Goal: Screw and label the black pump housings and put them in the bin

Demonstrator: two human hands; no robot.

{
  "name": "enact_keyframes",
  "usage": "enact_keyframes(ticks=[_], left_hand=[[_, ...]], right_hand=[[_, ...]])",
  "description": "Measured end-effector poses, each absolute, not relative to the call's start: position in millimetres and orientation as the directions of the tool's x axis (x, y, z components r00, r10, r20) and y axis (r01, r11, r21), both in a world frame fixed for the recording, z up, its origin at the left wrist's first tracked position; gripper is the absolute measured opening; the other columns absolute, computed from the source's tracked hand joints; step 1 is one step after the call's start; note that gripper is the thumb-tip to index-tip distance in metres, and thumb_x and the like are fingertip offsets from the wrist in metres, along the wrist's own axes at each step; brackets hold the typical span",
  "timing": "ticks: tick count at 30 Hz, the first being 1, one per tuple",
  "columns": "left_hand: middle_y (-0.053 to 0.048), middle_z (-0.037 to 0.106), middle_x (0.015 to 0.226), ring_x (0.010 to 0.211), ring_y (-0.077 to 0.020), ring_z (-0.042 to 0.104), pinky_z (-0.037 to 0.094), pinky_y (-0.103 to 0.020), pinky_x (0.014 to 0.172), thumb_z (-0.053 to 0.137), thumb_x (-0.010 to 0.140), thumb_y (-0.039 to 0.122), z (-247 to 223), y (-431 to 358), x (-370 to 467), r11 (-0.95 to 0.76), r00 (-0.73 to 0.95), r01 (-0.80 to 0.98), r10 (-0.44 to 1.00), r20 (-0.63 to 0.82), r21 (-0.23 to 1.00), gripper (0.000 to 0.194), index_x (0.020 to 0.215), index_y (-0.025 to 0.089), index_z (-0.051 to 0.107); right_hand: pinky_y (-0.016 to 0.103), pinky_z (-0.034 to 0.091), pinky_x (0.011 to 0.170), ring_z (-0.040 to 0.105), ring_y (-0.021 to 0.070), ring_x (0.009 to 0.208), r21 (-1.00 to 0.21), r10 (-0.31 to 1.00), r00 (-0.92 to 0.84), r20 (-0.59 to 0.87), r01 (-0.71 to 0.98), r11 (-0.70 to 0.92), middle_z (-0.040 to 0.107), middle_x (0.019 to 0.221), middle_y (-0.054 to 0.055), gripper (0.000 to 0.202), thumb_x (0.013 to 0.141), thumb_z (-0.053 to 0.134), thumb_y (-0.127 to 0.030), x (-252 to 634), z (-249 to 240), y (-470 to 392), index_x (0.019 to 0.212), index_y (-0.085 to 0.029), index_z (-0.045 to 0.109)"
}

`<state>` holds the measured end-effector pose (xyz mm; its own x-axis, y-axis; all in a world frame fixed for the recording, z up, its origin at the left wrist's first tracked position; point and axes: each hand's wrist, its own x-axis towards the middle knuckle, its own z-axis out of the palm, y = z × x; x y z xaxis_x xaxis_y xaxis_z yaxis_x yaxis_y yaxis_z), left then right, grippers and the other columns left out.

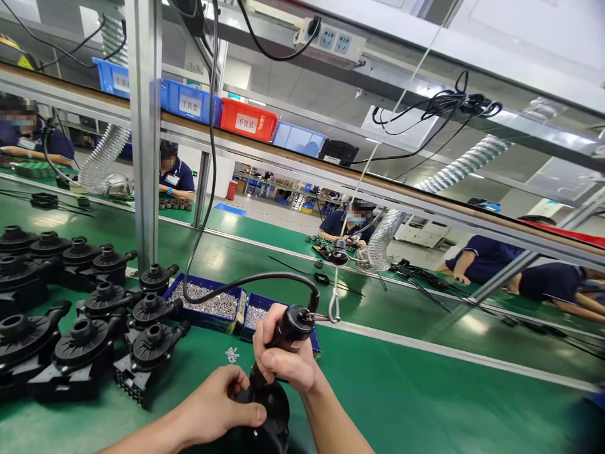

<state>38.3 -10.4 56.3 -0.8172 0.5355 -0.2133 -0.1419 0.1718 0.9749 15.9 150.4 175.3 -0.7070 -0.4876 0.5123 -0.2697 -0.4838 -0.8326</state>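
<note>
My right hand [286,353] is wrapped round a black corded electric screwdriver [293,325], which points down and hangs from a cord by a metal loop. Its tip meets a black round plastic pump housing [274,410], but the exact contact point is hidden by my hands. My left hand [212,403] grips the housing's left side, thumb on top and fingers curled near the screwdriver's lower end. A small pile of screws [232,354] lies on the green bench just beyond my left hand.
Several similar black pumps [151,347] stand in rows at left. Behind my hands are blue screw bins [205,306]. A metal post [144,139] rises at left, with a shelf of boxes [248,120] overhead. The screwdriver cable [212,139] loops down. Co-workers sit beyond.
</note>
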Motion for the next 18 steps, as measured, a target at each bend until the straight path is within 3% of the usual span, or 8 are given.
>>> enact_keyframes(ticks=[7,12,15,18], left_hand=[[0.007,0.047,0.073,0.073,-0.0147,0.04,0.032,-0.027,0.068,0.087,0.066,0.043,59.7,-13.1,35.8,0.136,-0.82,-0.138,0.54,-0.19,0.981,0.042,0.081,0.021,0.054],[0.005,0.054,0.078,0.076,-0.0166,0.049,0.039,-0.027,0.07,0.089,0.07,0.048,56.5,-19.0,29.6,0.209,-0.724,-0.031,0.669,-0.166,0.977,0.045,0.094,0.021,0.063],[0.0,0.061,0.086,0.082,-0.0195,0.056,0.044,-0.029,0.075,0.071,0.092,0.048,62.2,-24.4,22.5,0.282,-0.74,0.165,0.669,-0.07,0.945,0.03,0.1,0.02,0.067],[-0.005,0.064,0.103,0.097,-0.0237,0.061,0.045,-0.033,0.087,0.05,0.103,0.026,64.1,-29.0,17.2,0.504,-0.816,0.437,0.571,0.092,0.745,0.021,0.109,0.022,0.07]], right_hand=[[0.014,0.038,0.04,0.049,0.0063,0.041,-0.815,-0.47,-0.707,0.528,-0.267,-0.514,0.064,0.07,-0.004,0.033,0.088,0.086,-0.026,18.7,177.4,151.8,0.096,-0.021,0.054],[0.016,0.047,0.044,0.056,0.0081,0.044,-0.835,-0.65,-0.562,0.512,-0.148,-0.529,0.072,0.075,0.001,0.035,0.087,0.089,-0.028,22.4,175.7,156.2,0.094,-0.021,0.055],[0.016,0.049,0.044,0.058,0.0098,0.042,-0.809,-0.698,-0.451,0.556,-0.103,-0.578,0.069,0.067,0.0,0.044,0.081,0.096,-0.035,21.0,177.2,168.3,0.085,-0.022,0.054],[0.021,0.054,0.051,0.065,0.0137,0.05,-0.864,-0.724,-0.484,0.491,-0.164,-0.476,0.07,0.069,0.002,0.041,0.084,0.095,-0.037,21.4,189.5,182.4,0.086,-0.022,0.056]])
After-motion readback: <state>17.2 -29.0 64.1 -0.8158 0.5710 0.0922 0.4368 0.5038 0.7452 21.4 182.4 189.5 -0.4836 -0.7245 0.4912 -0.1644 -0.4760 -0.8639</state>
